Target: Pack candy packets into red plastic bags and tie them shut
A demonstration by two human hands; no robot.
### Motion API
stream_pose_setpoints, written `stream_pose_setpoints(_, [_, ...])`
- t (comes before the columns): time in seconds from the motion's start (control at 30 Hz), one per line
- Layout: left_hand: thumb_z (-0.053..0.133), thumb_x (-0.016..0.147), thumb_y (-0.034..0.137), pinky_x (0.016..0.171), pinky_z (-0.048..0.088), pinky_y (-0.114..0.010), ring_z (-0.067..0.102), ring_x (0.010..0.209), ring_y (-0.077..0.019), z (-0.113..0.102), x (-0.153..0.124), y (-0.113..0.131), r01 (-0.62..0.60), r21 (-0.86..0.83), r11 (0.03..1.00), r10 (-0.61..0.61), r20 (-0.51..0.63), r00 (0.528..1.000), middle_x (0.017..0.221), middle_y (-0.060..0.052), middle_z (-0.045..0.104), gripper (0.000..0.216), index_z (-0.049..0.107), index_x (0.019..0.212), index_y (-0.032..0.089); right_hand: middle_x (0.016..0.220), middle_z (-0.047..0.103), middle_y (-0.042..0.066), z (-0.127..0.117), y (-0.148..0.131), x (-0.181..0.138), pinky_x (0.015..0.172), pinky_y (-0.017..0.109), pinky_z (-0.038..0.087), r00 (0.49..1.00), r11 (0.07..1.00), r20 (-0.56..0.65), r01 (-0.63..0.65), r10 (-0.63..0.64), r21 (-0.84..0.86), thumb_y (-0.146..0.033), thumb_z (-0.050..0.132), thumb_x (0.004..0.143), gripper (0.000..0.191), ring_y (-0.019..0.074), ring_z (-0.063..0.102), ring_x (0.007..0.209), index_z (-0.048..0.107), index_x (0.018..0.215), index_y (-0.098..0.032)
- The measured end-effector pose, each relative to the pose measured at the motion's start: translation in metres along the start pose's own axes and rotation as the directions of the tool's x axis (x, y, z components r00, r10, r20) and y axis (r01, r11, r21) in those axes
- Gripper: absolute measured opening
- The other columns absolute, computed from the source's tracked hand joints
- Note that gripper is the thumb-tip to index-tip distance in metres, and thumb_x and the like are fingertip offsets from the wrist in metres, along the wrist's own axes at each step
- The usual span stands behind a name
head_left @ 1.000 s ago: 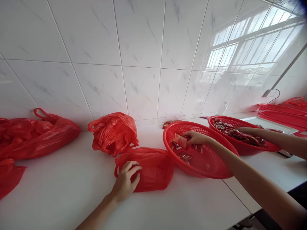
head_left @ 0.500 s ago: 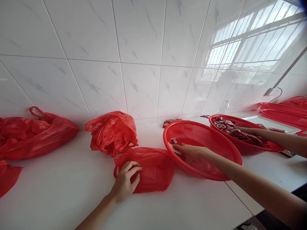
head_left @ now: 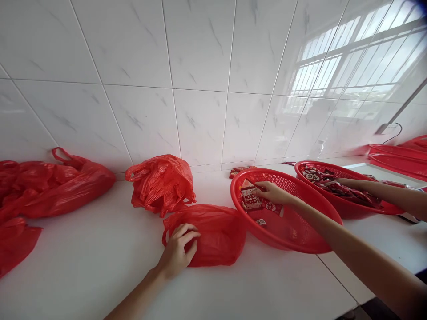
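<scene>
My left hand [head_left: 182, 246] rests at the left side of the mouth of a red plastic bag [head_left: 220, 242], fingers loosely curved, thumb apart from them. No object shows in that hand. Inside the near red basket [head_left: 300, 189], my right hand [head_left: 275, 194] pinches a small packet, seen mostly edge-on. Just below its fingertips is a red-and-white printed packet [head_left: 251, 198]; whether it is also held I cannot tell. Another red packet [head_left: 271, 207] and a smaller one [head_left: 261, 221] lie in the basket.
A crumpled red bag [head_left: 162, 184] stands behind the flat one, and fuller red bags [head_left: 76, 186] lie at the left. On the right, a co-worker's hand [head_left: 347, 183] reaches into a second basket [head_left: 353, 213] of packets. More packets [head_left: 238, 172] lie by the tiled wall.
My right hand has risen slightly in the basket, and packets beneath it now show. My left hand stays at the bag. The whole view has shifted a little.
</scene>
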State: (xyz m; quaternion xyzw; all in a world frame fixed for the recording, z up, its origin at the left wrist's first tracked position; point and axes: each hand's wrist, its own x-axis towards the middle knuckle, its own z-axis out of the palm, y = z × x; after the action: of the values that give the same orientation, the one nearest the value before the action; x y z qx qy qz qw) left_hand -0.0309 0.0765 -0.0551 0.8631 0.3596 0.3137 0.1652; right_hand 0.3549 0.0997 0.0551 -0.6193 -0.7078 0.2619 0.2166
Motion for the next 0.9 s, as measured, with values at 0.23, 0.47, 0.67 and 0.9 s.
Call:
stream_pose_setpoints(0.23, [0.048, 0.092, 0.019, 0.090, 0.052, -0.038, 0.062, 0.104, -0.0205, 0.001, -0.001, -0.003, 0.001, -0.024, 1.000, -0.001, -0.008, 1.000, 0.110, -0.006, 0.063, 0.024, 0.067, 0.106, 0.025, 0.104, 0.074, 0.009, -0.022, -0.014, -0.007, 0.075, 0.035, 0.060, 0.986, 0.855, -0.073, -0.091, 0.149, 0.511, -0.049, 0.069, 0.082, 0.047, 0.0253, 0.071, 0.090, 0.063, 0.117, -0.020])
stream_pose_setpoints(0.47, [0.055, 0.087, 0.020, 0.093, 0.052, -0.042, 0.060, 0.107, -0.0243, 0.004, -0.002, 0.001, -0.018, 0.020, 1.000, 0.018, -0.011, 1.000, 0.114, -0.008, 0.063, 0.026, 0.069, 0.108, 0.025, 0.094, 0.072, 0.005, -0.025, -0.090, -0.033, 0.063, 0.030, 0.058, 0.982, 0.804, -0.188, 0.089, 0.028, 0.588, -0.054, 0.066, 0.085, 0.045, 0.0210, 0.070, 0.075, 0.061, 0.117, -0.022])
stream_pose_setpoints(0.67, [0.056, 0.084, 0.020, 0.090, 0.051, -0.041, 0.062, 0.097, -0.0231, -0.001, -0.004, 0.004, -0.039, -0.043, 0.998, 0.031, -0.183, 0.983, 0.102, -0.008, 0.066, 0.017, 0.068, 0.096, 0.021, 0.075, 0.062, 0.000, 0.049, -0.145, -0.028, 0.053, 0.024, 0.038, 0.962, 0.959, 0.031, 0.273, -0.271, -0.073, -0.031, 0.058, 0.088, 0.009, 0.0141, 0.055, 0.063, 0.057, 0.086, -0.023])
stream_pose_setpoints(0.9, [0.052, 0.081, 0.013, 0.080, 0.049, -0.037, 0.060, 0.085, -0.0206, -0.010, -0.006, 0.001, 0.025, -0.103, 0.994, -0.064, -0.397, 0.916, 0.084, -0.004, 0.064, 0.011, 0.060, 0.077, 0.020, 0.069, 0.056, -0.001, 0.111, -0.157, 0.000, 0.052, 0.025, 0.026, 0.954, 0.921, 0.132, 0.295, -0.270, -0.255, -0.020, 0.055, 0.087, 0.011, 0.0120, 0.042, 0.055, 0.048, 0.077, -0.023])
